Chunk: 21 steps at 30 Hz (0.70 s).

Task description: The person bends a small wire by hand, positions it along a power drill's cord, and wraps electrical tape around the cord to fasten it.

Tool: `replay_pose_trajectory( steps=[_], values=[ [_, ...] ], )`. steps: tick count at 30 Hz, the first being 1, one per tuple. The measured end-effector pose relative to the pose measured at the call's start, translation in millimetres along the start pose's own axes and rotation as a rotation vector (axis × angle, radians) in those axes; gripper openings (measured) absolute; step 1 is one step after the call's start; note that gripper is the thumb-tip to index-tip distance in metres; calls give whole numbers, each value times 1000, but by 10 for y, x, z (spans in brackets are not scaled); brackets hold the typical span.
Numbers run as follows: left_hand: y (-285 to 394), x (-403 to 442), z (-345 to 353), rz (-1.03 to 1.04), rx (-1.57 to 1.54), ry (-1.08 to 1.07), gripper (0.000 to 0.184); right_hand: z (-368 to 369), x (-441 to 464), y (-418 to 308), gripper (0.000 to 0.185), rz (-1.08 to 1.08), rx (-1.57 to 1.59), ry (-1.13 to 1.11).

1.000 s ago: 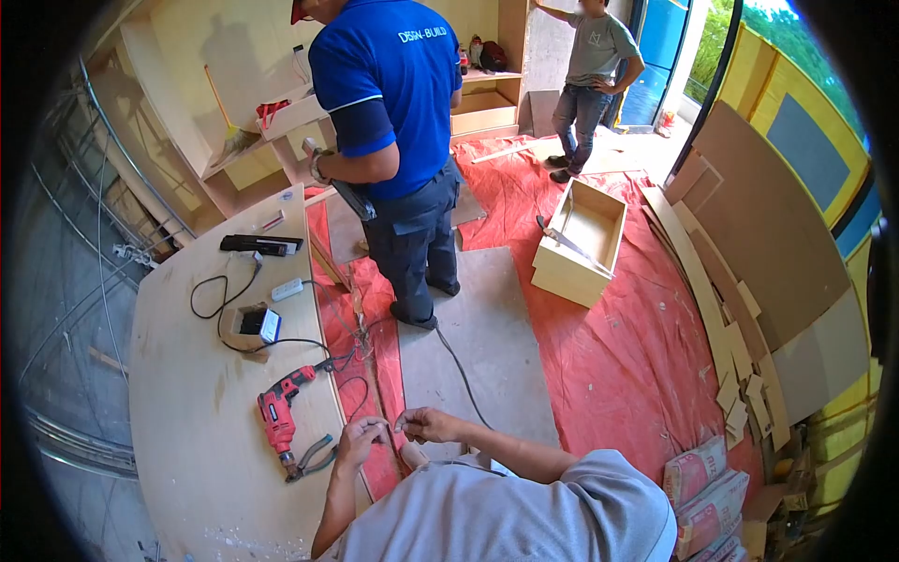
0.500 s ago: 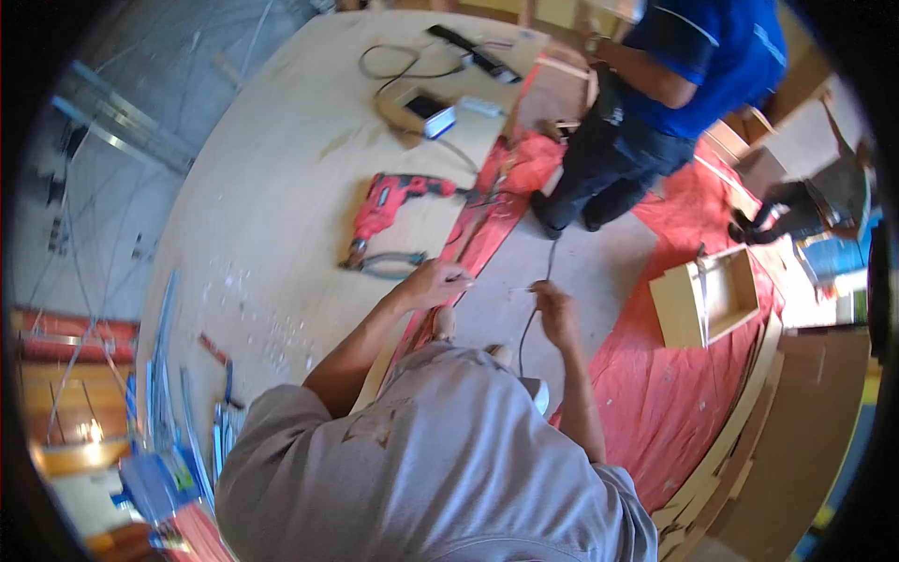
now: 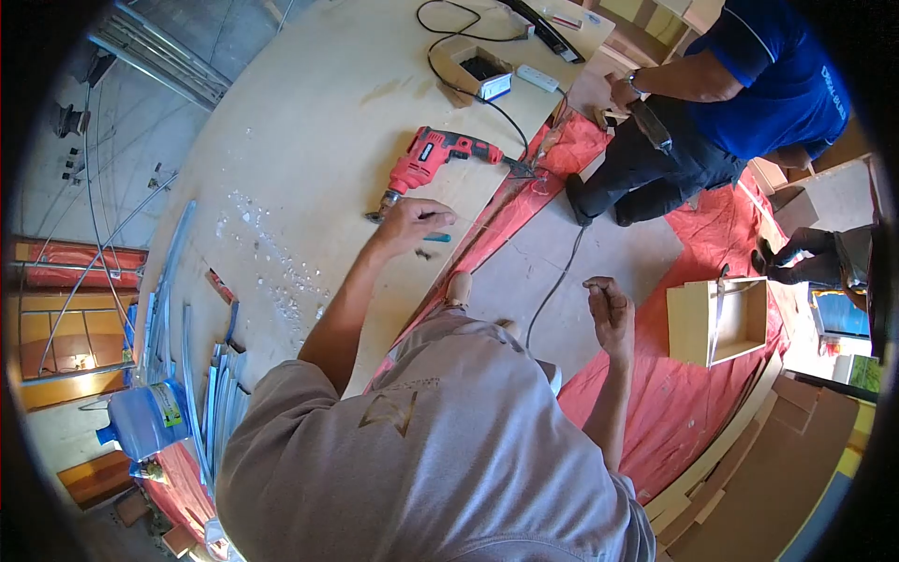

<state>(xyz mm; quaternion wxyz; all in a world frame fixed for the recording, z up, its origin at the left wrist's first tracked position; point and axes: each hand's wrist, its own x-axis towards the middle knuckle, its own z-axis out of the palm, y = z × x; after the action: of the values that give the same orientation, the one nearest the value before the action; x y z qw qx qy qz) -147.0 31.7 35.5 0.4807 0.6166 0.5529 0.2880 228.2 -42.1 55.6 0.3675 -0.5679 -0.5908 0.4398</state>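
Note:
My left hand (image 3: 417, 227) hovers over the tabletop, fingers pinched together. A faint thin strand seems to run from its fingertips, too fine to name. Beneath it, mostly covered, lie pliers with a teal handle (image 3: 437, 238). Just beyond that hand a red power drill (image 3: 420, 167) rests on its side, chuck toward me. My right hand (image 3: 611, 314) is held over the floor on the right, its thumb and fingers curled together; whatever they pinch, if anything, is too small to make out.
On the wooden table (image 3: 309, 122) are an open box (image 3: 479, 73), a power strip (image 3: 537, 79), white debris (image 3: 272, 253) and metal strips (image 3: 220, 393). A co-worker (image 3: 721, 103) in blue stands ahead. A cable (image 3: 565, 274) crosses the floor; a drawer box (image 3: 719, 320) sits on red sheeting (image 3: 655, 403).
My hands have moved farther apart, the left leftward and up, the right rightward and slightly down. The left hand now covers most of the pliers. The camera view has shifted.

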Motion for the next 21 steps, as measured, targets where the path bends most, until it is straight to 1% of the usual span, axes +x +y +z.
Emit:
replay_pose_trajectory(
  steps=[1,4,7,8,9,10,11,12,13,16,17,20,21],
  values=[
    [66,-5,-47,-37,13,-18,23,-9,0,-29,14,3,15,-9],
    [320,-48,-125,63,-72,-3,21,-54,19,-140,13,-1,140,3],
    [405,-47,-266,27,54,-29,18,-199,39,-199,12,-106,-58,105],
    [408,-45,-299,41,72,-35,18,-322,22,-83,14,-79,-4,126],
    [401,-44,-333,54,91,-40,17,-416,19,-38,16,-134,0,211],
    [404,-43,-368,67,110,-46,17,-636,-1,305,14,-174,64,240],
    [420,-47,-381,24,96,-112,17,-814,-52,359,12,-171,48,310],
    [448,-32,-394,-18,82,-176,17,-1030,-101,448,10,-110,110,295],
    [473,-15,-395,-61,66,-241,17,-1131,-103,443,10,-205,16,372],
    [449,104,-192,-79,-133,-477,18,-1358,-188,421,12,-96,69,436],
    [462,135,-120,-45,-168,-556,18,-1442,-187,495,14,-134,14,460],
    [544,197,182,-89,-334,-660,20,-1526,-209,698,15,-180,397,575],
    [534,240,262,-175,-347,-695,20,-1409,-191,529,18,-124,731,652]
  ],
)
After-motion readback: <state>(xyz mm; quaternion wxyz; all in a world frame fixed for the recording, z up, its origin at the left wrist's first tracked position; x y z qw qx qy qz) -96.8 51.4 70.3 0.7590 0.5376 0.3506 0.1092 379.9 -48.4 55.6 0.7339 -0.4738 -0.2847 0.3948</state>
